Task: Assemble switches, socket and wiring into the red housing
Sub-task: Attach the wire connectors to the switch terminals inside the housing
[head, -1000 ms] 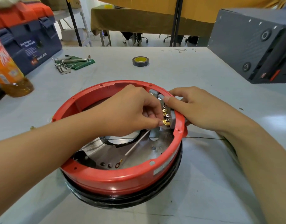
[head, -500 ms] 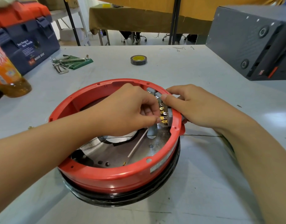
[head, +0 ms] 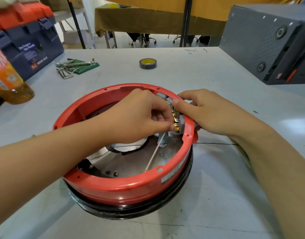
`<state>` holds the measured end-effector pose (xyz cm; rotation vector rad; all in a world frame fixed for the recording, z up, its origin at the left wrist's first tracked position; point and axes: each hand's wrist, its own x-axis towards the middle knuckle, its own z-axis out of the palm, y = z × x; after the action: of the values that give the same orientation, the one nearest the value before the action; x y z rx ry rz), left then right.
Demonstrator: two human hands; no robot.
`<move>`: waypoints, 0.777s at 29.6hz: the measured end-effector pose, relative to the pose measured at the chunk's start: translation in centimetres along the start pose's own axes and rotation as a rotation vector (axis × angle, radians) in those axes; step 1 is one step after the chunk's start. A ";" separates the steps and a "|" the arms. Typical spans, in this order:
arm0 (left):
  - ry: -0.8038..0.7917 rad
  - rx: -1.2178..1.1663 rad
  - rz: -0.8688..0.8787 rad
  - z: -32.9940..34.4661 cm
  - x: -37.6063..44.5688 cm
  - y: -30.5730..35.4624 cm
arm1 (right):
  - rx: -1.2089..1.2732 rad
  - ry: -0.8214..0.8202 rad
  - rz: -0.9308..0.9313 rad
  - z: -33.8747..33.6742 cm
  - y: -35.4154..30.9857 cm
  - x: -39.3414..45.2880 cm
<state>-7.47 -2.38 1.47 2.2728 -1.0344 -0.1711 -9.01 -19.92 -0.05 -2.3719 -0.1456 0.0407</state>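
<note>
Wire (head: 153,156) end now tucked lower behind red housing (head: 124,187) rim — left hand (head: 131,118) fingers pinching its brass terminal at switches (head: 178,121) on right inner wall; right hand (head: 205,112) gripping them — seating underway.

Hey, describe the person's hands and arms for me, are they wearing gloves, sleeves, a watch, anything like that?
Both are bare. The left hand and the right hand have no gloves, and no rings show on the visible fingers. Both forearms are uncovered all the way to the picture's edges: no sleeves, watch, bracelet or wristband in view. The fingernails that show look short and unpainted.
</note>
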 end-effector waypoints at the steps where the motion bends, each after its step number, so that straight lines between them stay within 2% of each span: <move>1: -0.015 -0.028 -0.005 -0.1 0.1 -0.1 | 0.001 -0.001 0.000 0.0 0.0 0.0; 8: -0.115 -0.055 0.012 -1.2 0.4 -1.4 | 0.013 -0.017 0.000 -0.1 -0.2 -0.2; 17: -0.010 0.151 0.200 -0.8 0.2 -1.6 | 0.007 -0.006 0.000 -0.1 -0.3 -0.1; 23: 0.019 0.225 0.265 -0.7 0.0 -1.6 | -0.013 0.002 0.002 0.0 -0.4 -0.3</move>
<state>-6.21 -1.30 1.06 2.2987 -1.3908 0.0816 -9.35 -19.64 0.25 -2.3854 -0.1423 0.0384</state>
